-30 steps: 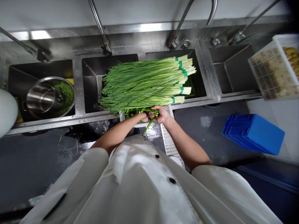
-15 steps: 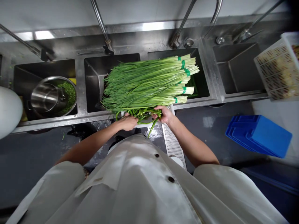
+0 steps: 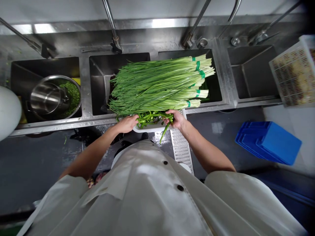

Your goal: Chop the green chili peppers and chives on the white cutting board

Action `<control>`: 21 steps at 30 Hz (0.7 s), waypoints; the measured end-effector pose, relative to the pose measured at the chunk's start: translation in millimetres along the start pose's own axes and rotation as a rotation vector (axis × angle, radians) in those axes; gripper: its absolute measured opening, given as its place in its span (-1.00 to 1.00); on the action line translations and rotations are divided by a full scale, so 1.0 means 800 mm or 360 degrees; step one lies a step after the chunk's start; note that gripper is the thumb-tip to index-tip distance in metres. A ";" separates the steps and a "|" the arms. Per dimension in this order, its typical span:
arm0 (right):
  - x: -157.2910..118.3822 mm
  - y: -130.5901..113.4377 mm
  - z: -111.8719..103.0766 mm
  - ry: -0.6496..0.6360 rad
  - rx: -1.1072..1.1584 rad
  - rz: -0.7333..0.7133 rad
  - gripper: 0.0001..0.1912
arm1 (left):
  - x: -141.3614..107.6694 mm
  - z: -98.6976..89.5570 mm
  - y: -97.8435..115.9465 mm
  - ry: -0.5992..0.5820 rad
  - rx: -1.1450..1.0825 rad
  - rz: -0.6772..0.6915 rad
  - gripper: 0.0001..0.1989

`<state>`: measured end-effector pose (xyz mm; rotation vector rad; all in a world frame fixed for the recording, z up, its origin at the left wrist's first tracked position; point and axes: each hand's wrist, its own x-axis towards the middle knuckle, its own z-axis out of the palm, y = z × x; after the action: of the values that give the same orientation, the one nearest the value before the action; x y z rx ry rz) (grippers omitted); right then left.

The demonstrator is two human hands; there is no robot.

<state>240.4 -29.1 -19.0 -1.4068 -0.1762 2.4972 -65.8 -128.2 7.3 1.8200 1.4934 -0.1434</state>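
Observation:
Long thin green chili peppers (image 3: 150, 117) lie in a white plastic basket (image 3: 145, 130) at the near side of the sinks. My right hand (image 3: 177, 119) is closed round several of these peppers at the basket's right end, one hanging down over the rim. At the left end, my left hand (image 3: 128, 124) has its fingers closed on the ends of some peppers; its fingertips are partly hidden. Just beyond both hands, a big pile of garlic chives (image 3: 157, 83), bundled with green bands, lies across two sinks and covers the basket's far part.
In the left sink (image 3: 44, 67), a metal bowl (image 3: 55, 78) contains chopped greens and a steel pot (image 3: 46, 98). Faucets rise along the back. A perforated crate (image 3: 290, 72) stands at the right, with blue bins (image 3: 275, 141) below. A floor grate (image 3: 182, 147) runs beneath the basket.
My left hand has shifted left and up, uncovering more of the peppers and the basket's front rim. My right hand keeps its hold, with one pepper still dangling. The view has shifted slightly.

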 end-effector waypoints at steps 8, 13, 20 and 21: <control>-0.003 0.000 0.002 0.0066 0.0070 0.0076 -0.76 | -0.017 -0.037 -0.025 0.0145 -0.0515 0.0028 -0.39; -0.005 0.005 0.001 0.0101 0.0046 0.0053 -0.77 | -0.058 -0.046 -0.044 0.0249 -0.1355 0.0060 -0.57; -0.002 0.016 -0.002 0.0145 0.0015 0.0036 -0.77 | -0.109 -0.066 -0.038 0.0512 -0.2207 0.0241 -0.60; -0.002 0.019 -0.002 0.0157 0.0001 0.0026 -0.77 | -0.111 -0.070 -0.031 0.0536 -0.2200 0.0266 -0.59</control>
<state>240.1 -44.0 -22.5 -1.5332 -0.1445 2.4336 -135.5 -163.6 81.2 0.7935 1.0921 1.0608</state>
